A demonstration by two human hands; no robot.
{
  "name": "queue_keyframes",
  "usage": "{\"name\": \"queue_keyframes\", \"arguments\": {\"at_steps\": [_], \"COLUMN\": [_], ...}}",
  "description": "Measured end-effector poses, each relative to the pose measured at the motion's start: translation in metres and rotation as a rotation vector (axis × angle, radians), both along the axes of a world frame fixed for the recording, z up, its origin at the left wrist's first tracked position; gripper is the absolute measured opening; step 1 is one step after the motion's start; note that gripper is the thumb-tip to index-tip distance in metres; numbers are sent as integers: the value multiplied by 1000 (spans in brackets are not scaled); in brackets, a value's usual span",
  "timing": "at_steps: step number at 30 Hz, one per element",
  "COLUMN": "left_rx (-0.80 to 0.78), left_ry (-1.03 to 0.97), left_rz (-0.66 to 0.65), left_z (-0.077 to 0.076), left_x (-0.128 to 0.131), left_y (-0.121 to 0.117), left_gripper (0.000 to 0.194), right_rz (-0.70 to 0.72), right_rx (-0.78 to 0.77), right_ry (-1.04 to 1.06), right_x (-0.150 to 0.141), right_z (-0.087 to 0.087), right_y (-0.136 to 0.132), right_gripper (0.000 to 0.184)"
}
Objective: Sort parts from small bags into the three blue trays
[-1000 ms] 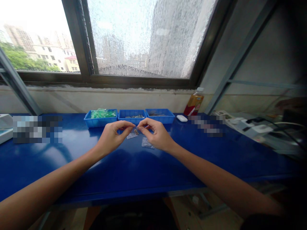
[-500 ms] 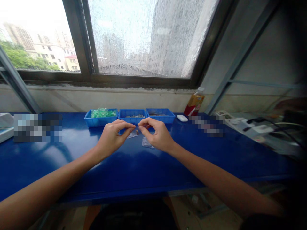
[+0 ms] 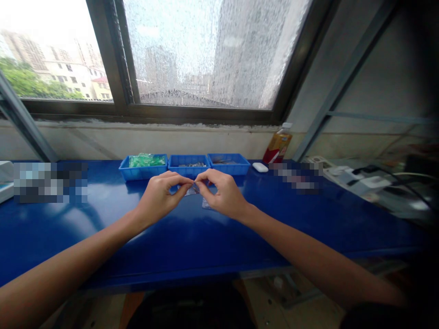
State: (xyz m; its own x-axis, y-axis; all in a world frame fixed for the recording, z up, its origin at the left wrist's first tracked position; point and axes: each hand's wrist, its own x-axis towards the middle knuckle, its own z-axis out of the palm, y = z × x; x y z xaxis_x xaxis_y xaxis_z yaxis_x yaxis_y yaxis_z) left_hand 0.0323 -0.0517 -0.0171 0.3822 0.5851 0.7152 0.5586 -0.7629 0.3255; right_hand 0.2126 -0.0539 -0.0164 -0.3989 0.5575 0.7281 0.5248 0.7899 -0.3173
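Note:
Both hands meet above the middle of the blue table (image 3: 164, 253), fingertips pinched and almost touching. My left hand (image 3: 165, 195) closes thumb and forefinger on something too small to make out. My right hand (image 3: 224, 194) pinches in the same way, its held thing also hidden at the fingertips. Just below the fingertips shows a small clear plastic bag (image 3: 192, 190); whether it hangs from the fingers or lies on the table I cannot tell. Another clear plastic bag (image 3: 207, 204) lies on the table, partly covered by my right hand.
Behind the hands stand three blue bins: one with green packets (image 3: 147, 160), a middle one with small metal parts (image 3: 192, 165), a right one (image 3: 229, 170) with thin pieces. A white case (image 3: 260, 167) and a drink bottle (image 3: 278, 144) are right of them. Cables and devices (image 3: 372, 180) lie far right.
My right hand has moved slightly left, bringing both sets of fingertips closer together. A small brownish piece that showed below the fingertips is no longer visible. The view has shifted slightly.

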Motion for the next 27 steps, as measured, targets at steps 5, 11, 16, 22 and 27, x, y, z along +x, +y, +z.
{"name": "queue_keyframes", "arguments": {"at_steps": [5,11,16,22,27], "left_rx": [-18,-57,31,276,251], "left_ry": [1,-25,-77,-72,6], "left_rz": [7,9,77,104,-117], "left_z": [2,-1,1,8,3], "left_x": [1,0,-5,-7,-2], "left_y": [-2,0,6,0,-6], "left_gripper": [11,10,8,7,10], "right_rz": [-26,25,-65,148,394], "right_rx": [18,3,-224,-1112,-1152], "right_ry": [13,-28,157,563,689], "right_x": [0,0,-3,-6,-4], "right_z": [1,0,3,9,9], "right_y": [0,0,1,0,0], "right_gripper": [10,11,19,45,15]}}
